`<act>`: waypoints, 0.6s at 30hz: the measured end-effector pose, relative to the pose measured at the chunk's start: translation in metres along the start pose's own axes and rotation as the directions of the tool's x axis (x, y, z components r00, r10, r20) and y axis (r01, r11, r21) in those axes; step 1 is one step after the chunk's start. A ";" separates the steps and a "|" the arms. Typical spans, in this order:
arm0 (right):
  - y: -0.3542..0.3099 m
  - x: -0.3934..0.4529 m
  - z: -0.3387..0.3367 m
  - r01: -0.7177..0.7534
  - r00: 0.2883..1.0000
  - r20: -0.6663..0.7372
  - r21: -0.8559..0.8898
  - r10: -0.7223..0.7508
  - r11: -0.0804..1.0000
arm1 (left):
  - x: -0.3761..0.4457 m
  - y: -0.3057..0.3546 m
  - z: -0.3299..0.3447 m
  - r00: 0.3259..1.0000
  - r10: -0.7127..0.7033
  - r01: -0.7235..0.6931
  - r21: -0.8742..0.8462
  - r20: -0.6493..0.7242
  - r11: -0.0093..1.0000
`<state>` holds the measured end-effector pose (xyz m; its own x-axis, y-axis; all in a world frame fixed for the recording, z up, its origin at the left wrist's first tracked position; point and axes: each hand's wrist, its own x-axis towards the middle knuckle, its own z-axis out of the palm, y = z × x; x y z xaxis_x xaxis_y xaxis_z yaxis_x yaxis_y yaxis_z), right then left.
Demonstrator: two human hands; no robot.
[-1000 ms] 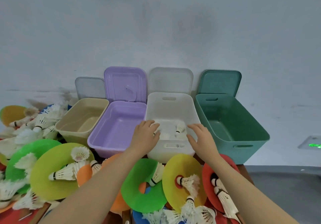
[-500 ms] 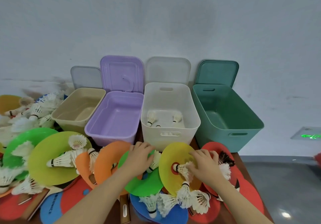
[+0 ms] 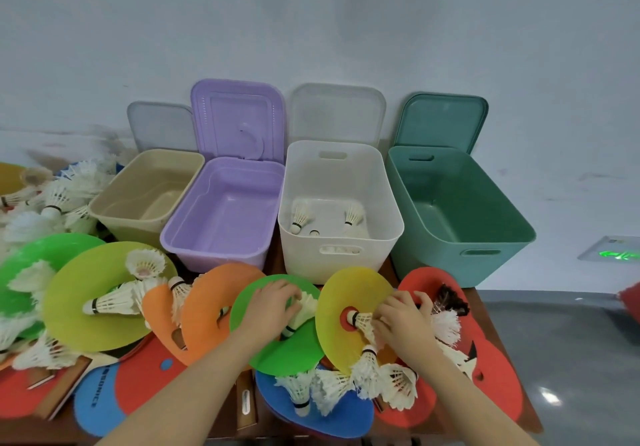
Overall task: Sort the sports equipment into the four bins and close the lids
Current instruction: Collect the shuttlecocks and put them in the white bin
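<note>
From the head camera, both hands are down in the pile at the table's near edge. The left hand [image 3: 272, 310] curls over a white shuttlecock [image 3: 301, 312] lying on the green disc [image 3: 277, 352], fingers wrapped round its feathers, which looks like a pick-up grip. The right hand [image 3: 403, 321] closes its fingers round the feathers of another shuttlecock [image 3: 360, 317], whose cork pokes into the hole of the yellow disc [image 3: 349, 310]; probably gripping the skirt so it lifts free.

Four bins line the wall side, lids propped open behind them so nothing blocks a drop. The white bin [image 3: 341, 255] sits just beyond the hands and already holds a few shuttlecocks, so I'd judge that's where these two are headed. The beige bin [image 3: 114, 217], purple bin [image 3: 214, 255] and teal bin [image 3: 460, 262] look bare inside. Plenty left: shuttlecocks are heaped at far left, more lie on the blue disc [image 3: 346, 418], and red and orange discs overlap across the table. Early days, I'd say.
</note>
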<state>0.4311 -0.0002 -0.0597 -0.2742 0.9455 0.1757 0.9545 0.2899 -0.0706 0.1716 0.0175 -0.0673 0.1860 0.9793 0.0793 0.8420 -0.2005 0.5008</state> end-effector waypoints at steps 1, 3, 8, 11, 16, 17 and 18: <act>0.000 -0.001 0.001 0.003 1.000 -0.006 0.013 -0.003 1.000 | -0.002 0.000 0.000 1.000 -0.014 0.013 -0.044 -0.013 0.999; -0.003 0.001 0.000 0.016 1.000 -0.020 0.033 -0.016 0.999 | -0.005 0.001 -0.004 0.999 -0.045 0.041 -0.130 -0.029 0.991; -0.011 0.009 -0.007 -0.056 0.988 -0.127 0.266 0.092 0.962 | -0.014 0.000 -0.021 0.985 0.045 -0.080 -0.207 -0.168 0.975; -0.017 0.017 -0.015 0.018 0.972 -0.226 0.323 0.059 0.946 | -0.017 0.006 -0.040 0.943 0.095 -0.157 -0.173 -0.319 0.972; -0.029 0.040 -0.048 0.164 0.900 -0.434 0.382 0.020 0.910 | -0.005 0.018 -0.074 0.861 0.142 -0.238 -0.140 -0.488 0.961; -0.030 0.047 -0.055 0.181 0.888 -0.460 0.395 0.024 0.901 | 0.000 0.022 -0.081 0.845 0.142 -0.247 -0.139 -0.516 0.959; -0.031 0.054 -0.062 0.193 0.876 -0.481 0.413 0.033 0.890 | 0.006 0.026 -0.087 0.823 0.152 -0.262 -0.129 -0.547 0.956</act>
<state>0.3941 0.0326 0.0130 -0.1522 0.7667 0.6237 0.7483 0.5017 -0.4341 0.1509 0.0204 0.0216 0.0044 0.7904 0.6126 0.6915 -0.4450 0.5691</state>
